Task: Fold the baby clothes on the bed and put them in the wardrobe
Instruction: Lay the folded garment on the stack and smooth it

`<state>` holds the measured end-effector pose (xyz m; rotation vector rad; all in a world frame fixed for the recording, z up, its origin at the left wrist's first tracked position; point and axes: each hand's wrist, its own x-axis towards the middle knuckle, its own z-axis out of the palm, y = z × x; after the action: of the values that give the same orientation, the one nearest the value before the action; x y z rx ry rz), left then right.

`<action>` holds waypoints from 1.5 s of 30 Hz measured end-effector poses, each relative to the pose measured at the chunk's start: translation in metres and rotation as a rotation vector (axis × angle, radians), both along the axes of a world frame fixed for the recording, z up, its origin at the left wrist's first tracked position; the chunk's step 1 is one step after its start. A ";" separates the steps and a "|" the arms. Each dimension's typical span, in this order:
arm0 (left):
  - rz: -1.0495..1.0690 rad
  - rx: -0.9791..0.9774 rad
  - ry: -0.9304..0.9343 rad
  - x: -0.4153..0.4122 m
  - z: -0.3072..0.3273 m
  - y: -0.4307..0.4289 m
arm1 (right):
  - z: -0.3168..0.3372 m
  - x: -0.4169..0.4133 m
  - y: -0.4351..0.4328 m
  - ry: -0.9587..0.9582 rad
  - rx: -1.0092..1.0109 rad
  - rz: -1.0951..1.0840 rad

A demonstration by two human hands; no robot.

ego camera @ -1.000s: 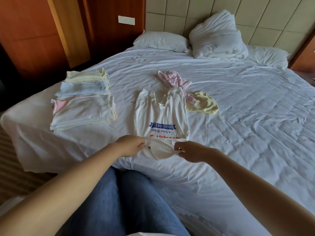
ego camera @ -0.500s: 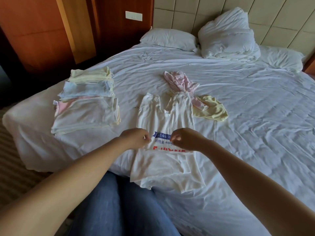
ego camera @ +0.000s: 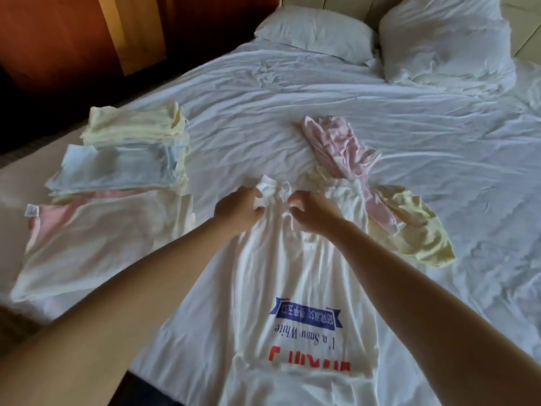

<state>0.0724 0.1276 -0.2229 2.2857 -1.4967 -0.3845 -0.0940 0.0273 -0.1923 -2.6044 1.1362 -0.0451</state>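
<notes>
At 6 o'clock, flat on the bed [ego camera: 468,171]: white top [ego camera: 295,303] with blue and red print, near end past the bottom of the view. At its far end, mid-view: left hand [ego camera: 238,208] and right hand [ego camera: 314,213], close together, fingers curled, each pinching the bunched cloth. At 9 o'clock, by the bed's left edge: folded pile [ego camera: 111,200]. At 2 o'clock: yellow piece [ego camera: 409,227], then crumpled pink piece [ego camera: 339,148], just beside the top. Wide bare sheet at 3 and 12 o'clock. Pillows [ego camera: 316,30] far back.
</notes>
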 end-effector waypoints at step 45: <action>-0.236 -0.106 -0.171 -0.056 -0.008 0.154 | -0.029 -0.088 0.152 -0.100 0.055 0.119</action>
<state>0.0168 0.2812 -0.2311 2.1105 -1.8341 -0.1703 -0.1823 0.1793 -0.2211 -2.5848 0.9340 -0.1153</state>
